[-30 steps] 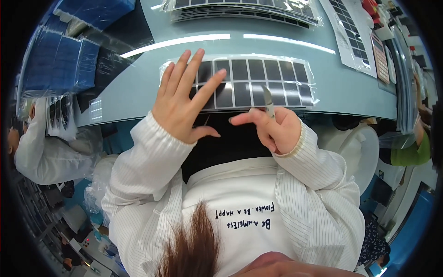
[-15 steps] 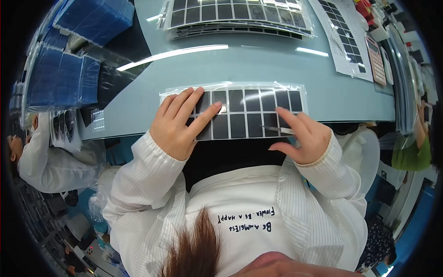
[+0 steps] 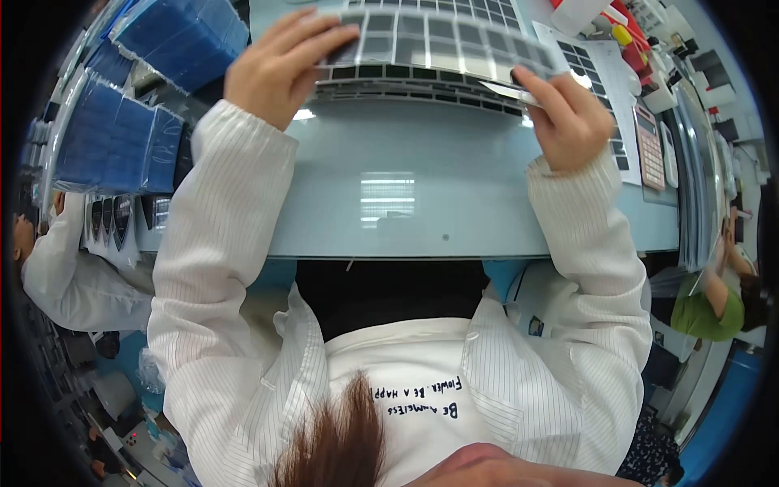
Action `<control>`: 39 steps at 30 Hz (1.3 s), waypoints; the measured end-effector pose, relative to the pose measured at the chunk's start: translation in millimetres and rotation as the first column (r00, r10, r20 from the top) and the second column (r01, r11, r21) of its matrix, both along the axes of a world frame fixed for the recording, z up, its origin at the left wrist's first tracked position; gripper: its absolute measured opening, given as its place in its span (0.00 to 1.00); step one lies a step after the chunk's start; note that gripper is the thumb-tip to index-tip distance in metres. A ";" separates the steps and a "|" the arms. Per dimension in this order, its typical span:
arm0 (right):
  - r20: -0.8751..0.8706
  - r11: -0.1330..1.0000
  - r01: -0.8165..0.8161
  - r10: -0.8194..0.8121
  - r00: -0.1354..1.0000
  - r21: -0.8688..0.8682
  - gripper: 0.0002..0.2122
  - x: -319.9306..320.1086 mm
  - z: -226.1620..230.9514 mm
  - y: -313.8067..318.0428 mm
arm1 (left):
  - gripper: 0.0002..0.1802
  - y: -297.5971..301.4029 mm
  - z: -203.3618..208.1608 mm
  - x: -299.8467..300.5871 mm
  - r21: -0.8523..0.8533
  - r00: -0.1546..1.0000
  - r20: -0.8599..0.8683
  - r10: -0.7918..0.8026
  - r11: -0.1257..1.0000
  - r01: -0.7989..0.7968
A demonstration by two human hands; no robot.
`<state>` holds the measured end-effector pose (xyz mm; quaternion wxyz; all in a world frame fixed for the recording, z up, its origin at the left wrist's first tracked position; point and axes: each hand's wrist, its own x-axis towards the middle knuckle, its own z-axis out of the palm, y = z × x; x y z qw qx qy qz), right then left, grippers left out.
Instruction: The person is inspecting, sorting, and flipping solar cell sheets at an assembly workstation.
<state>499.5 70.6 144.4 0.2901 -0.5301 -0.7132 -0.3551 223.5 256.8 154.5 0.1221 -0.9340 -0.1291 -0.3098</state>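
My left hand (image 3: 280,65) grips the left end of a clear-edged sheet of black rectangular stickers (image 3: 410,39), thumb and fingers closed on it. At the opposite end, my right hand (image 3: 572,114) pinches the same sheet, which bows and is blurred by motion. Also in my right hand is a slim, pointed metal tool resembling tweezers (image 3: 507,93), its tip pointing left. Directly under the held sheet lies a stack of similar sticker sheets (image 3: 422,93) at the table's far side. The right fingertips are partly smeared.
Blue wrapped bundles (image 3: 114,130) stand on the left of the pale glass-topped table (image 3: 438,154). To the right are a white sheet with black rectangles (image 3: 621,150), a pink calculator (image 3: 649,146) and upright folders (image 3: 696,162). Other people (image 3: 85,268) sit at both sides.
Both hands have moved from the near table edge to the far side, carrying the sheet up over the stack. The left hand lay flat on it before; now it grips the end.
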 end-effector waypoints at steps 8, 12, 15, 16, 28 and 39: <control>-0.638 0.867 -0.100 -0.277 0.718 -0.488 0.13 14.4 -7.5 -3.4 | 0.30 16.9 -10.4 -6.8 -0.634 0.980 -0.100 -0.171 0.771 0.070; -0.803 0.879 -0.086 -0.383 0.456 -0.468 0.14 79.7 -1.6 16.5 | 0.22 47.6 12.2 16.3 -0.727 0.979 -0.158 -0.131 0.686 -0.026; -0.730 0.750 -0.113 -0.581 0.360 -0.652 0.19 116.5 16.7 43.1 | 0.26 82.0 4.8 46.1 -0.782 0.969 -0.244 -0.038 0.599 -0.173; -0.757 0.719 -0.252 -0.571 0.318 -0.648 0.21 129.2 12.7 54.6 | 0.28 98.1 -6.7 59.4 -0.737 0.965 -0.263 -0.022 0.650 -0.186; -0.724 0.718 -0.097 -0.688 0.048 -0.689 0.18 134.6 -25.3 142.6 | 0.33 105.5 -42.4 109.5 -0.660 0.911 -0.376 0.169 0.641 -0.392; -0.951 0.928 -0.255 -0.221 0.216 -0.273 0.15 162.5 20.8 146.2 | 0.33 130.8 -50.8 98.5 -0.758 0.976 -0.131 0.176 0.616 -0.213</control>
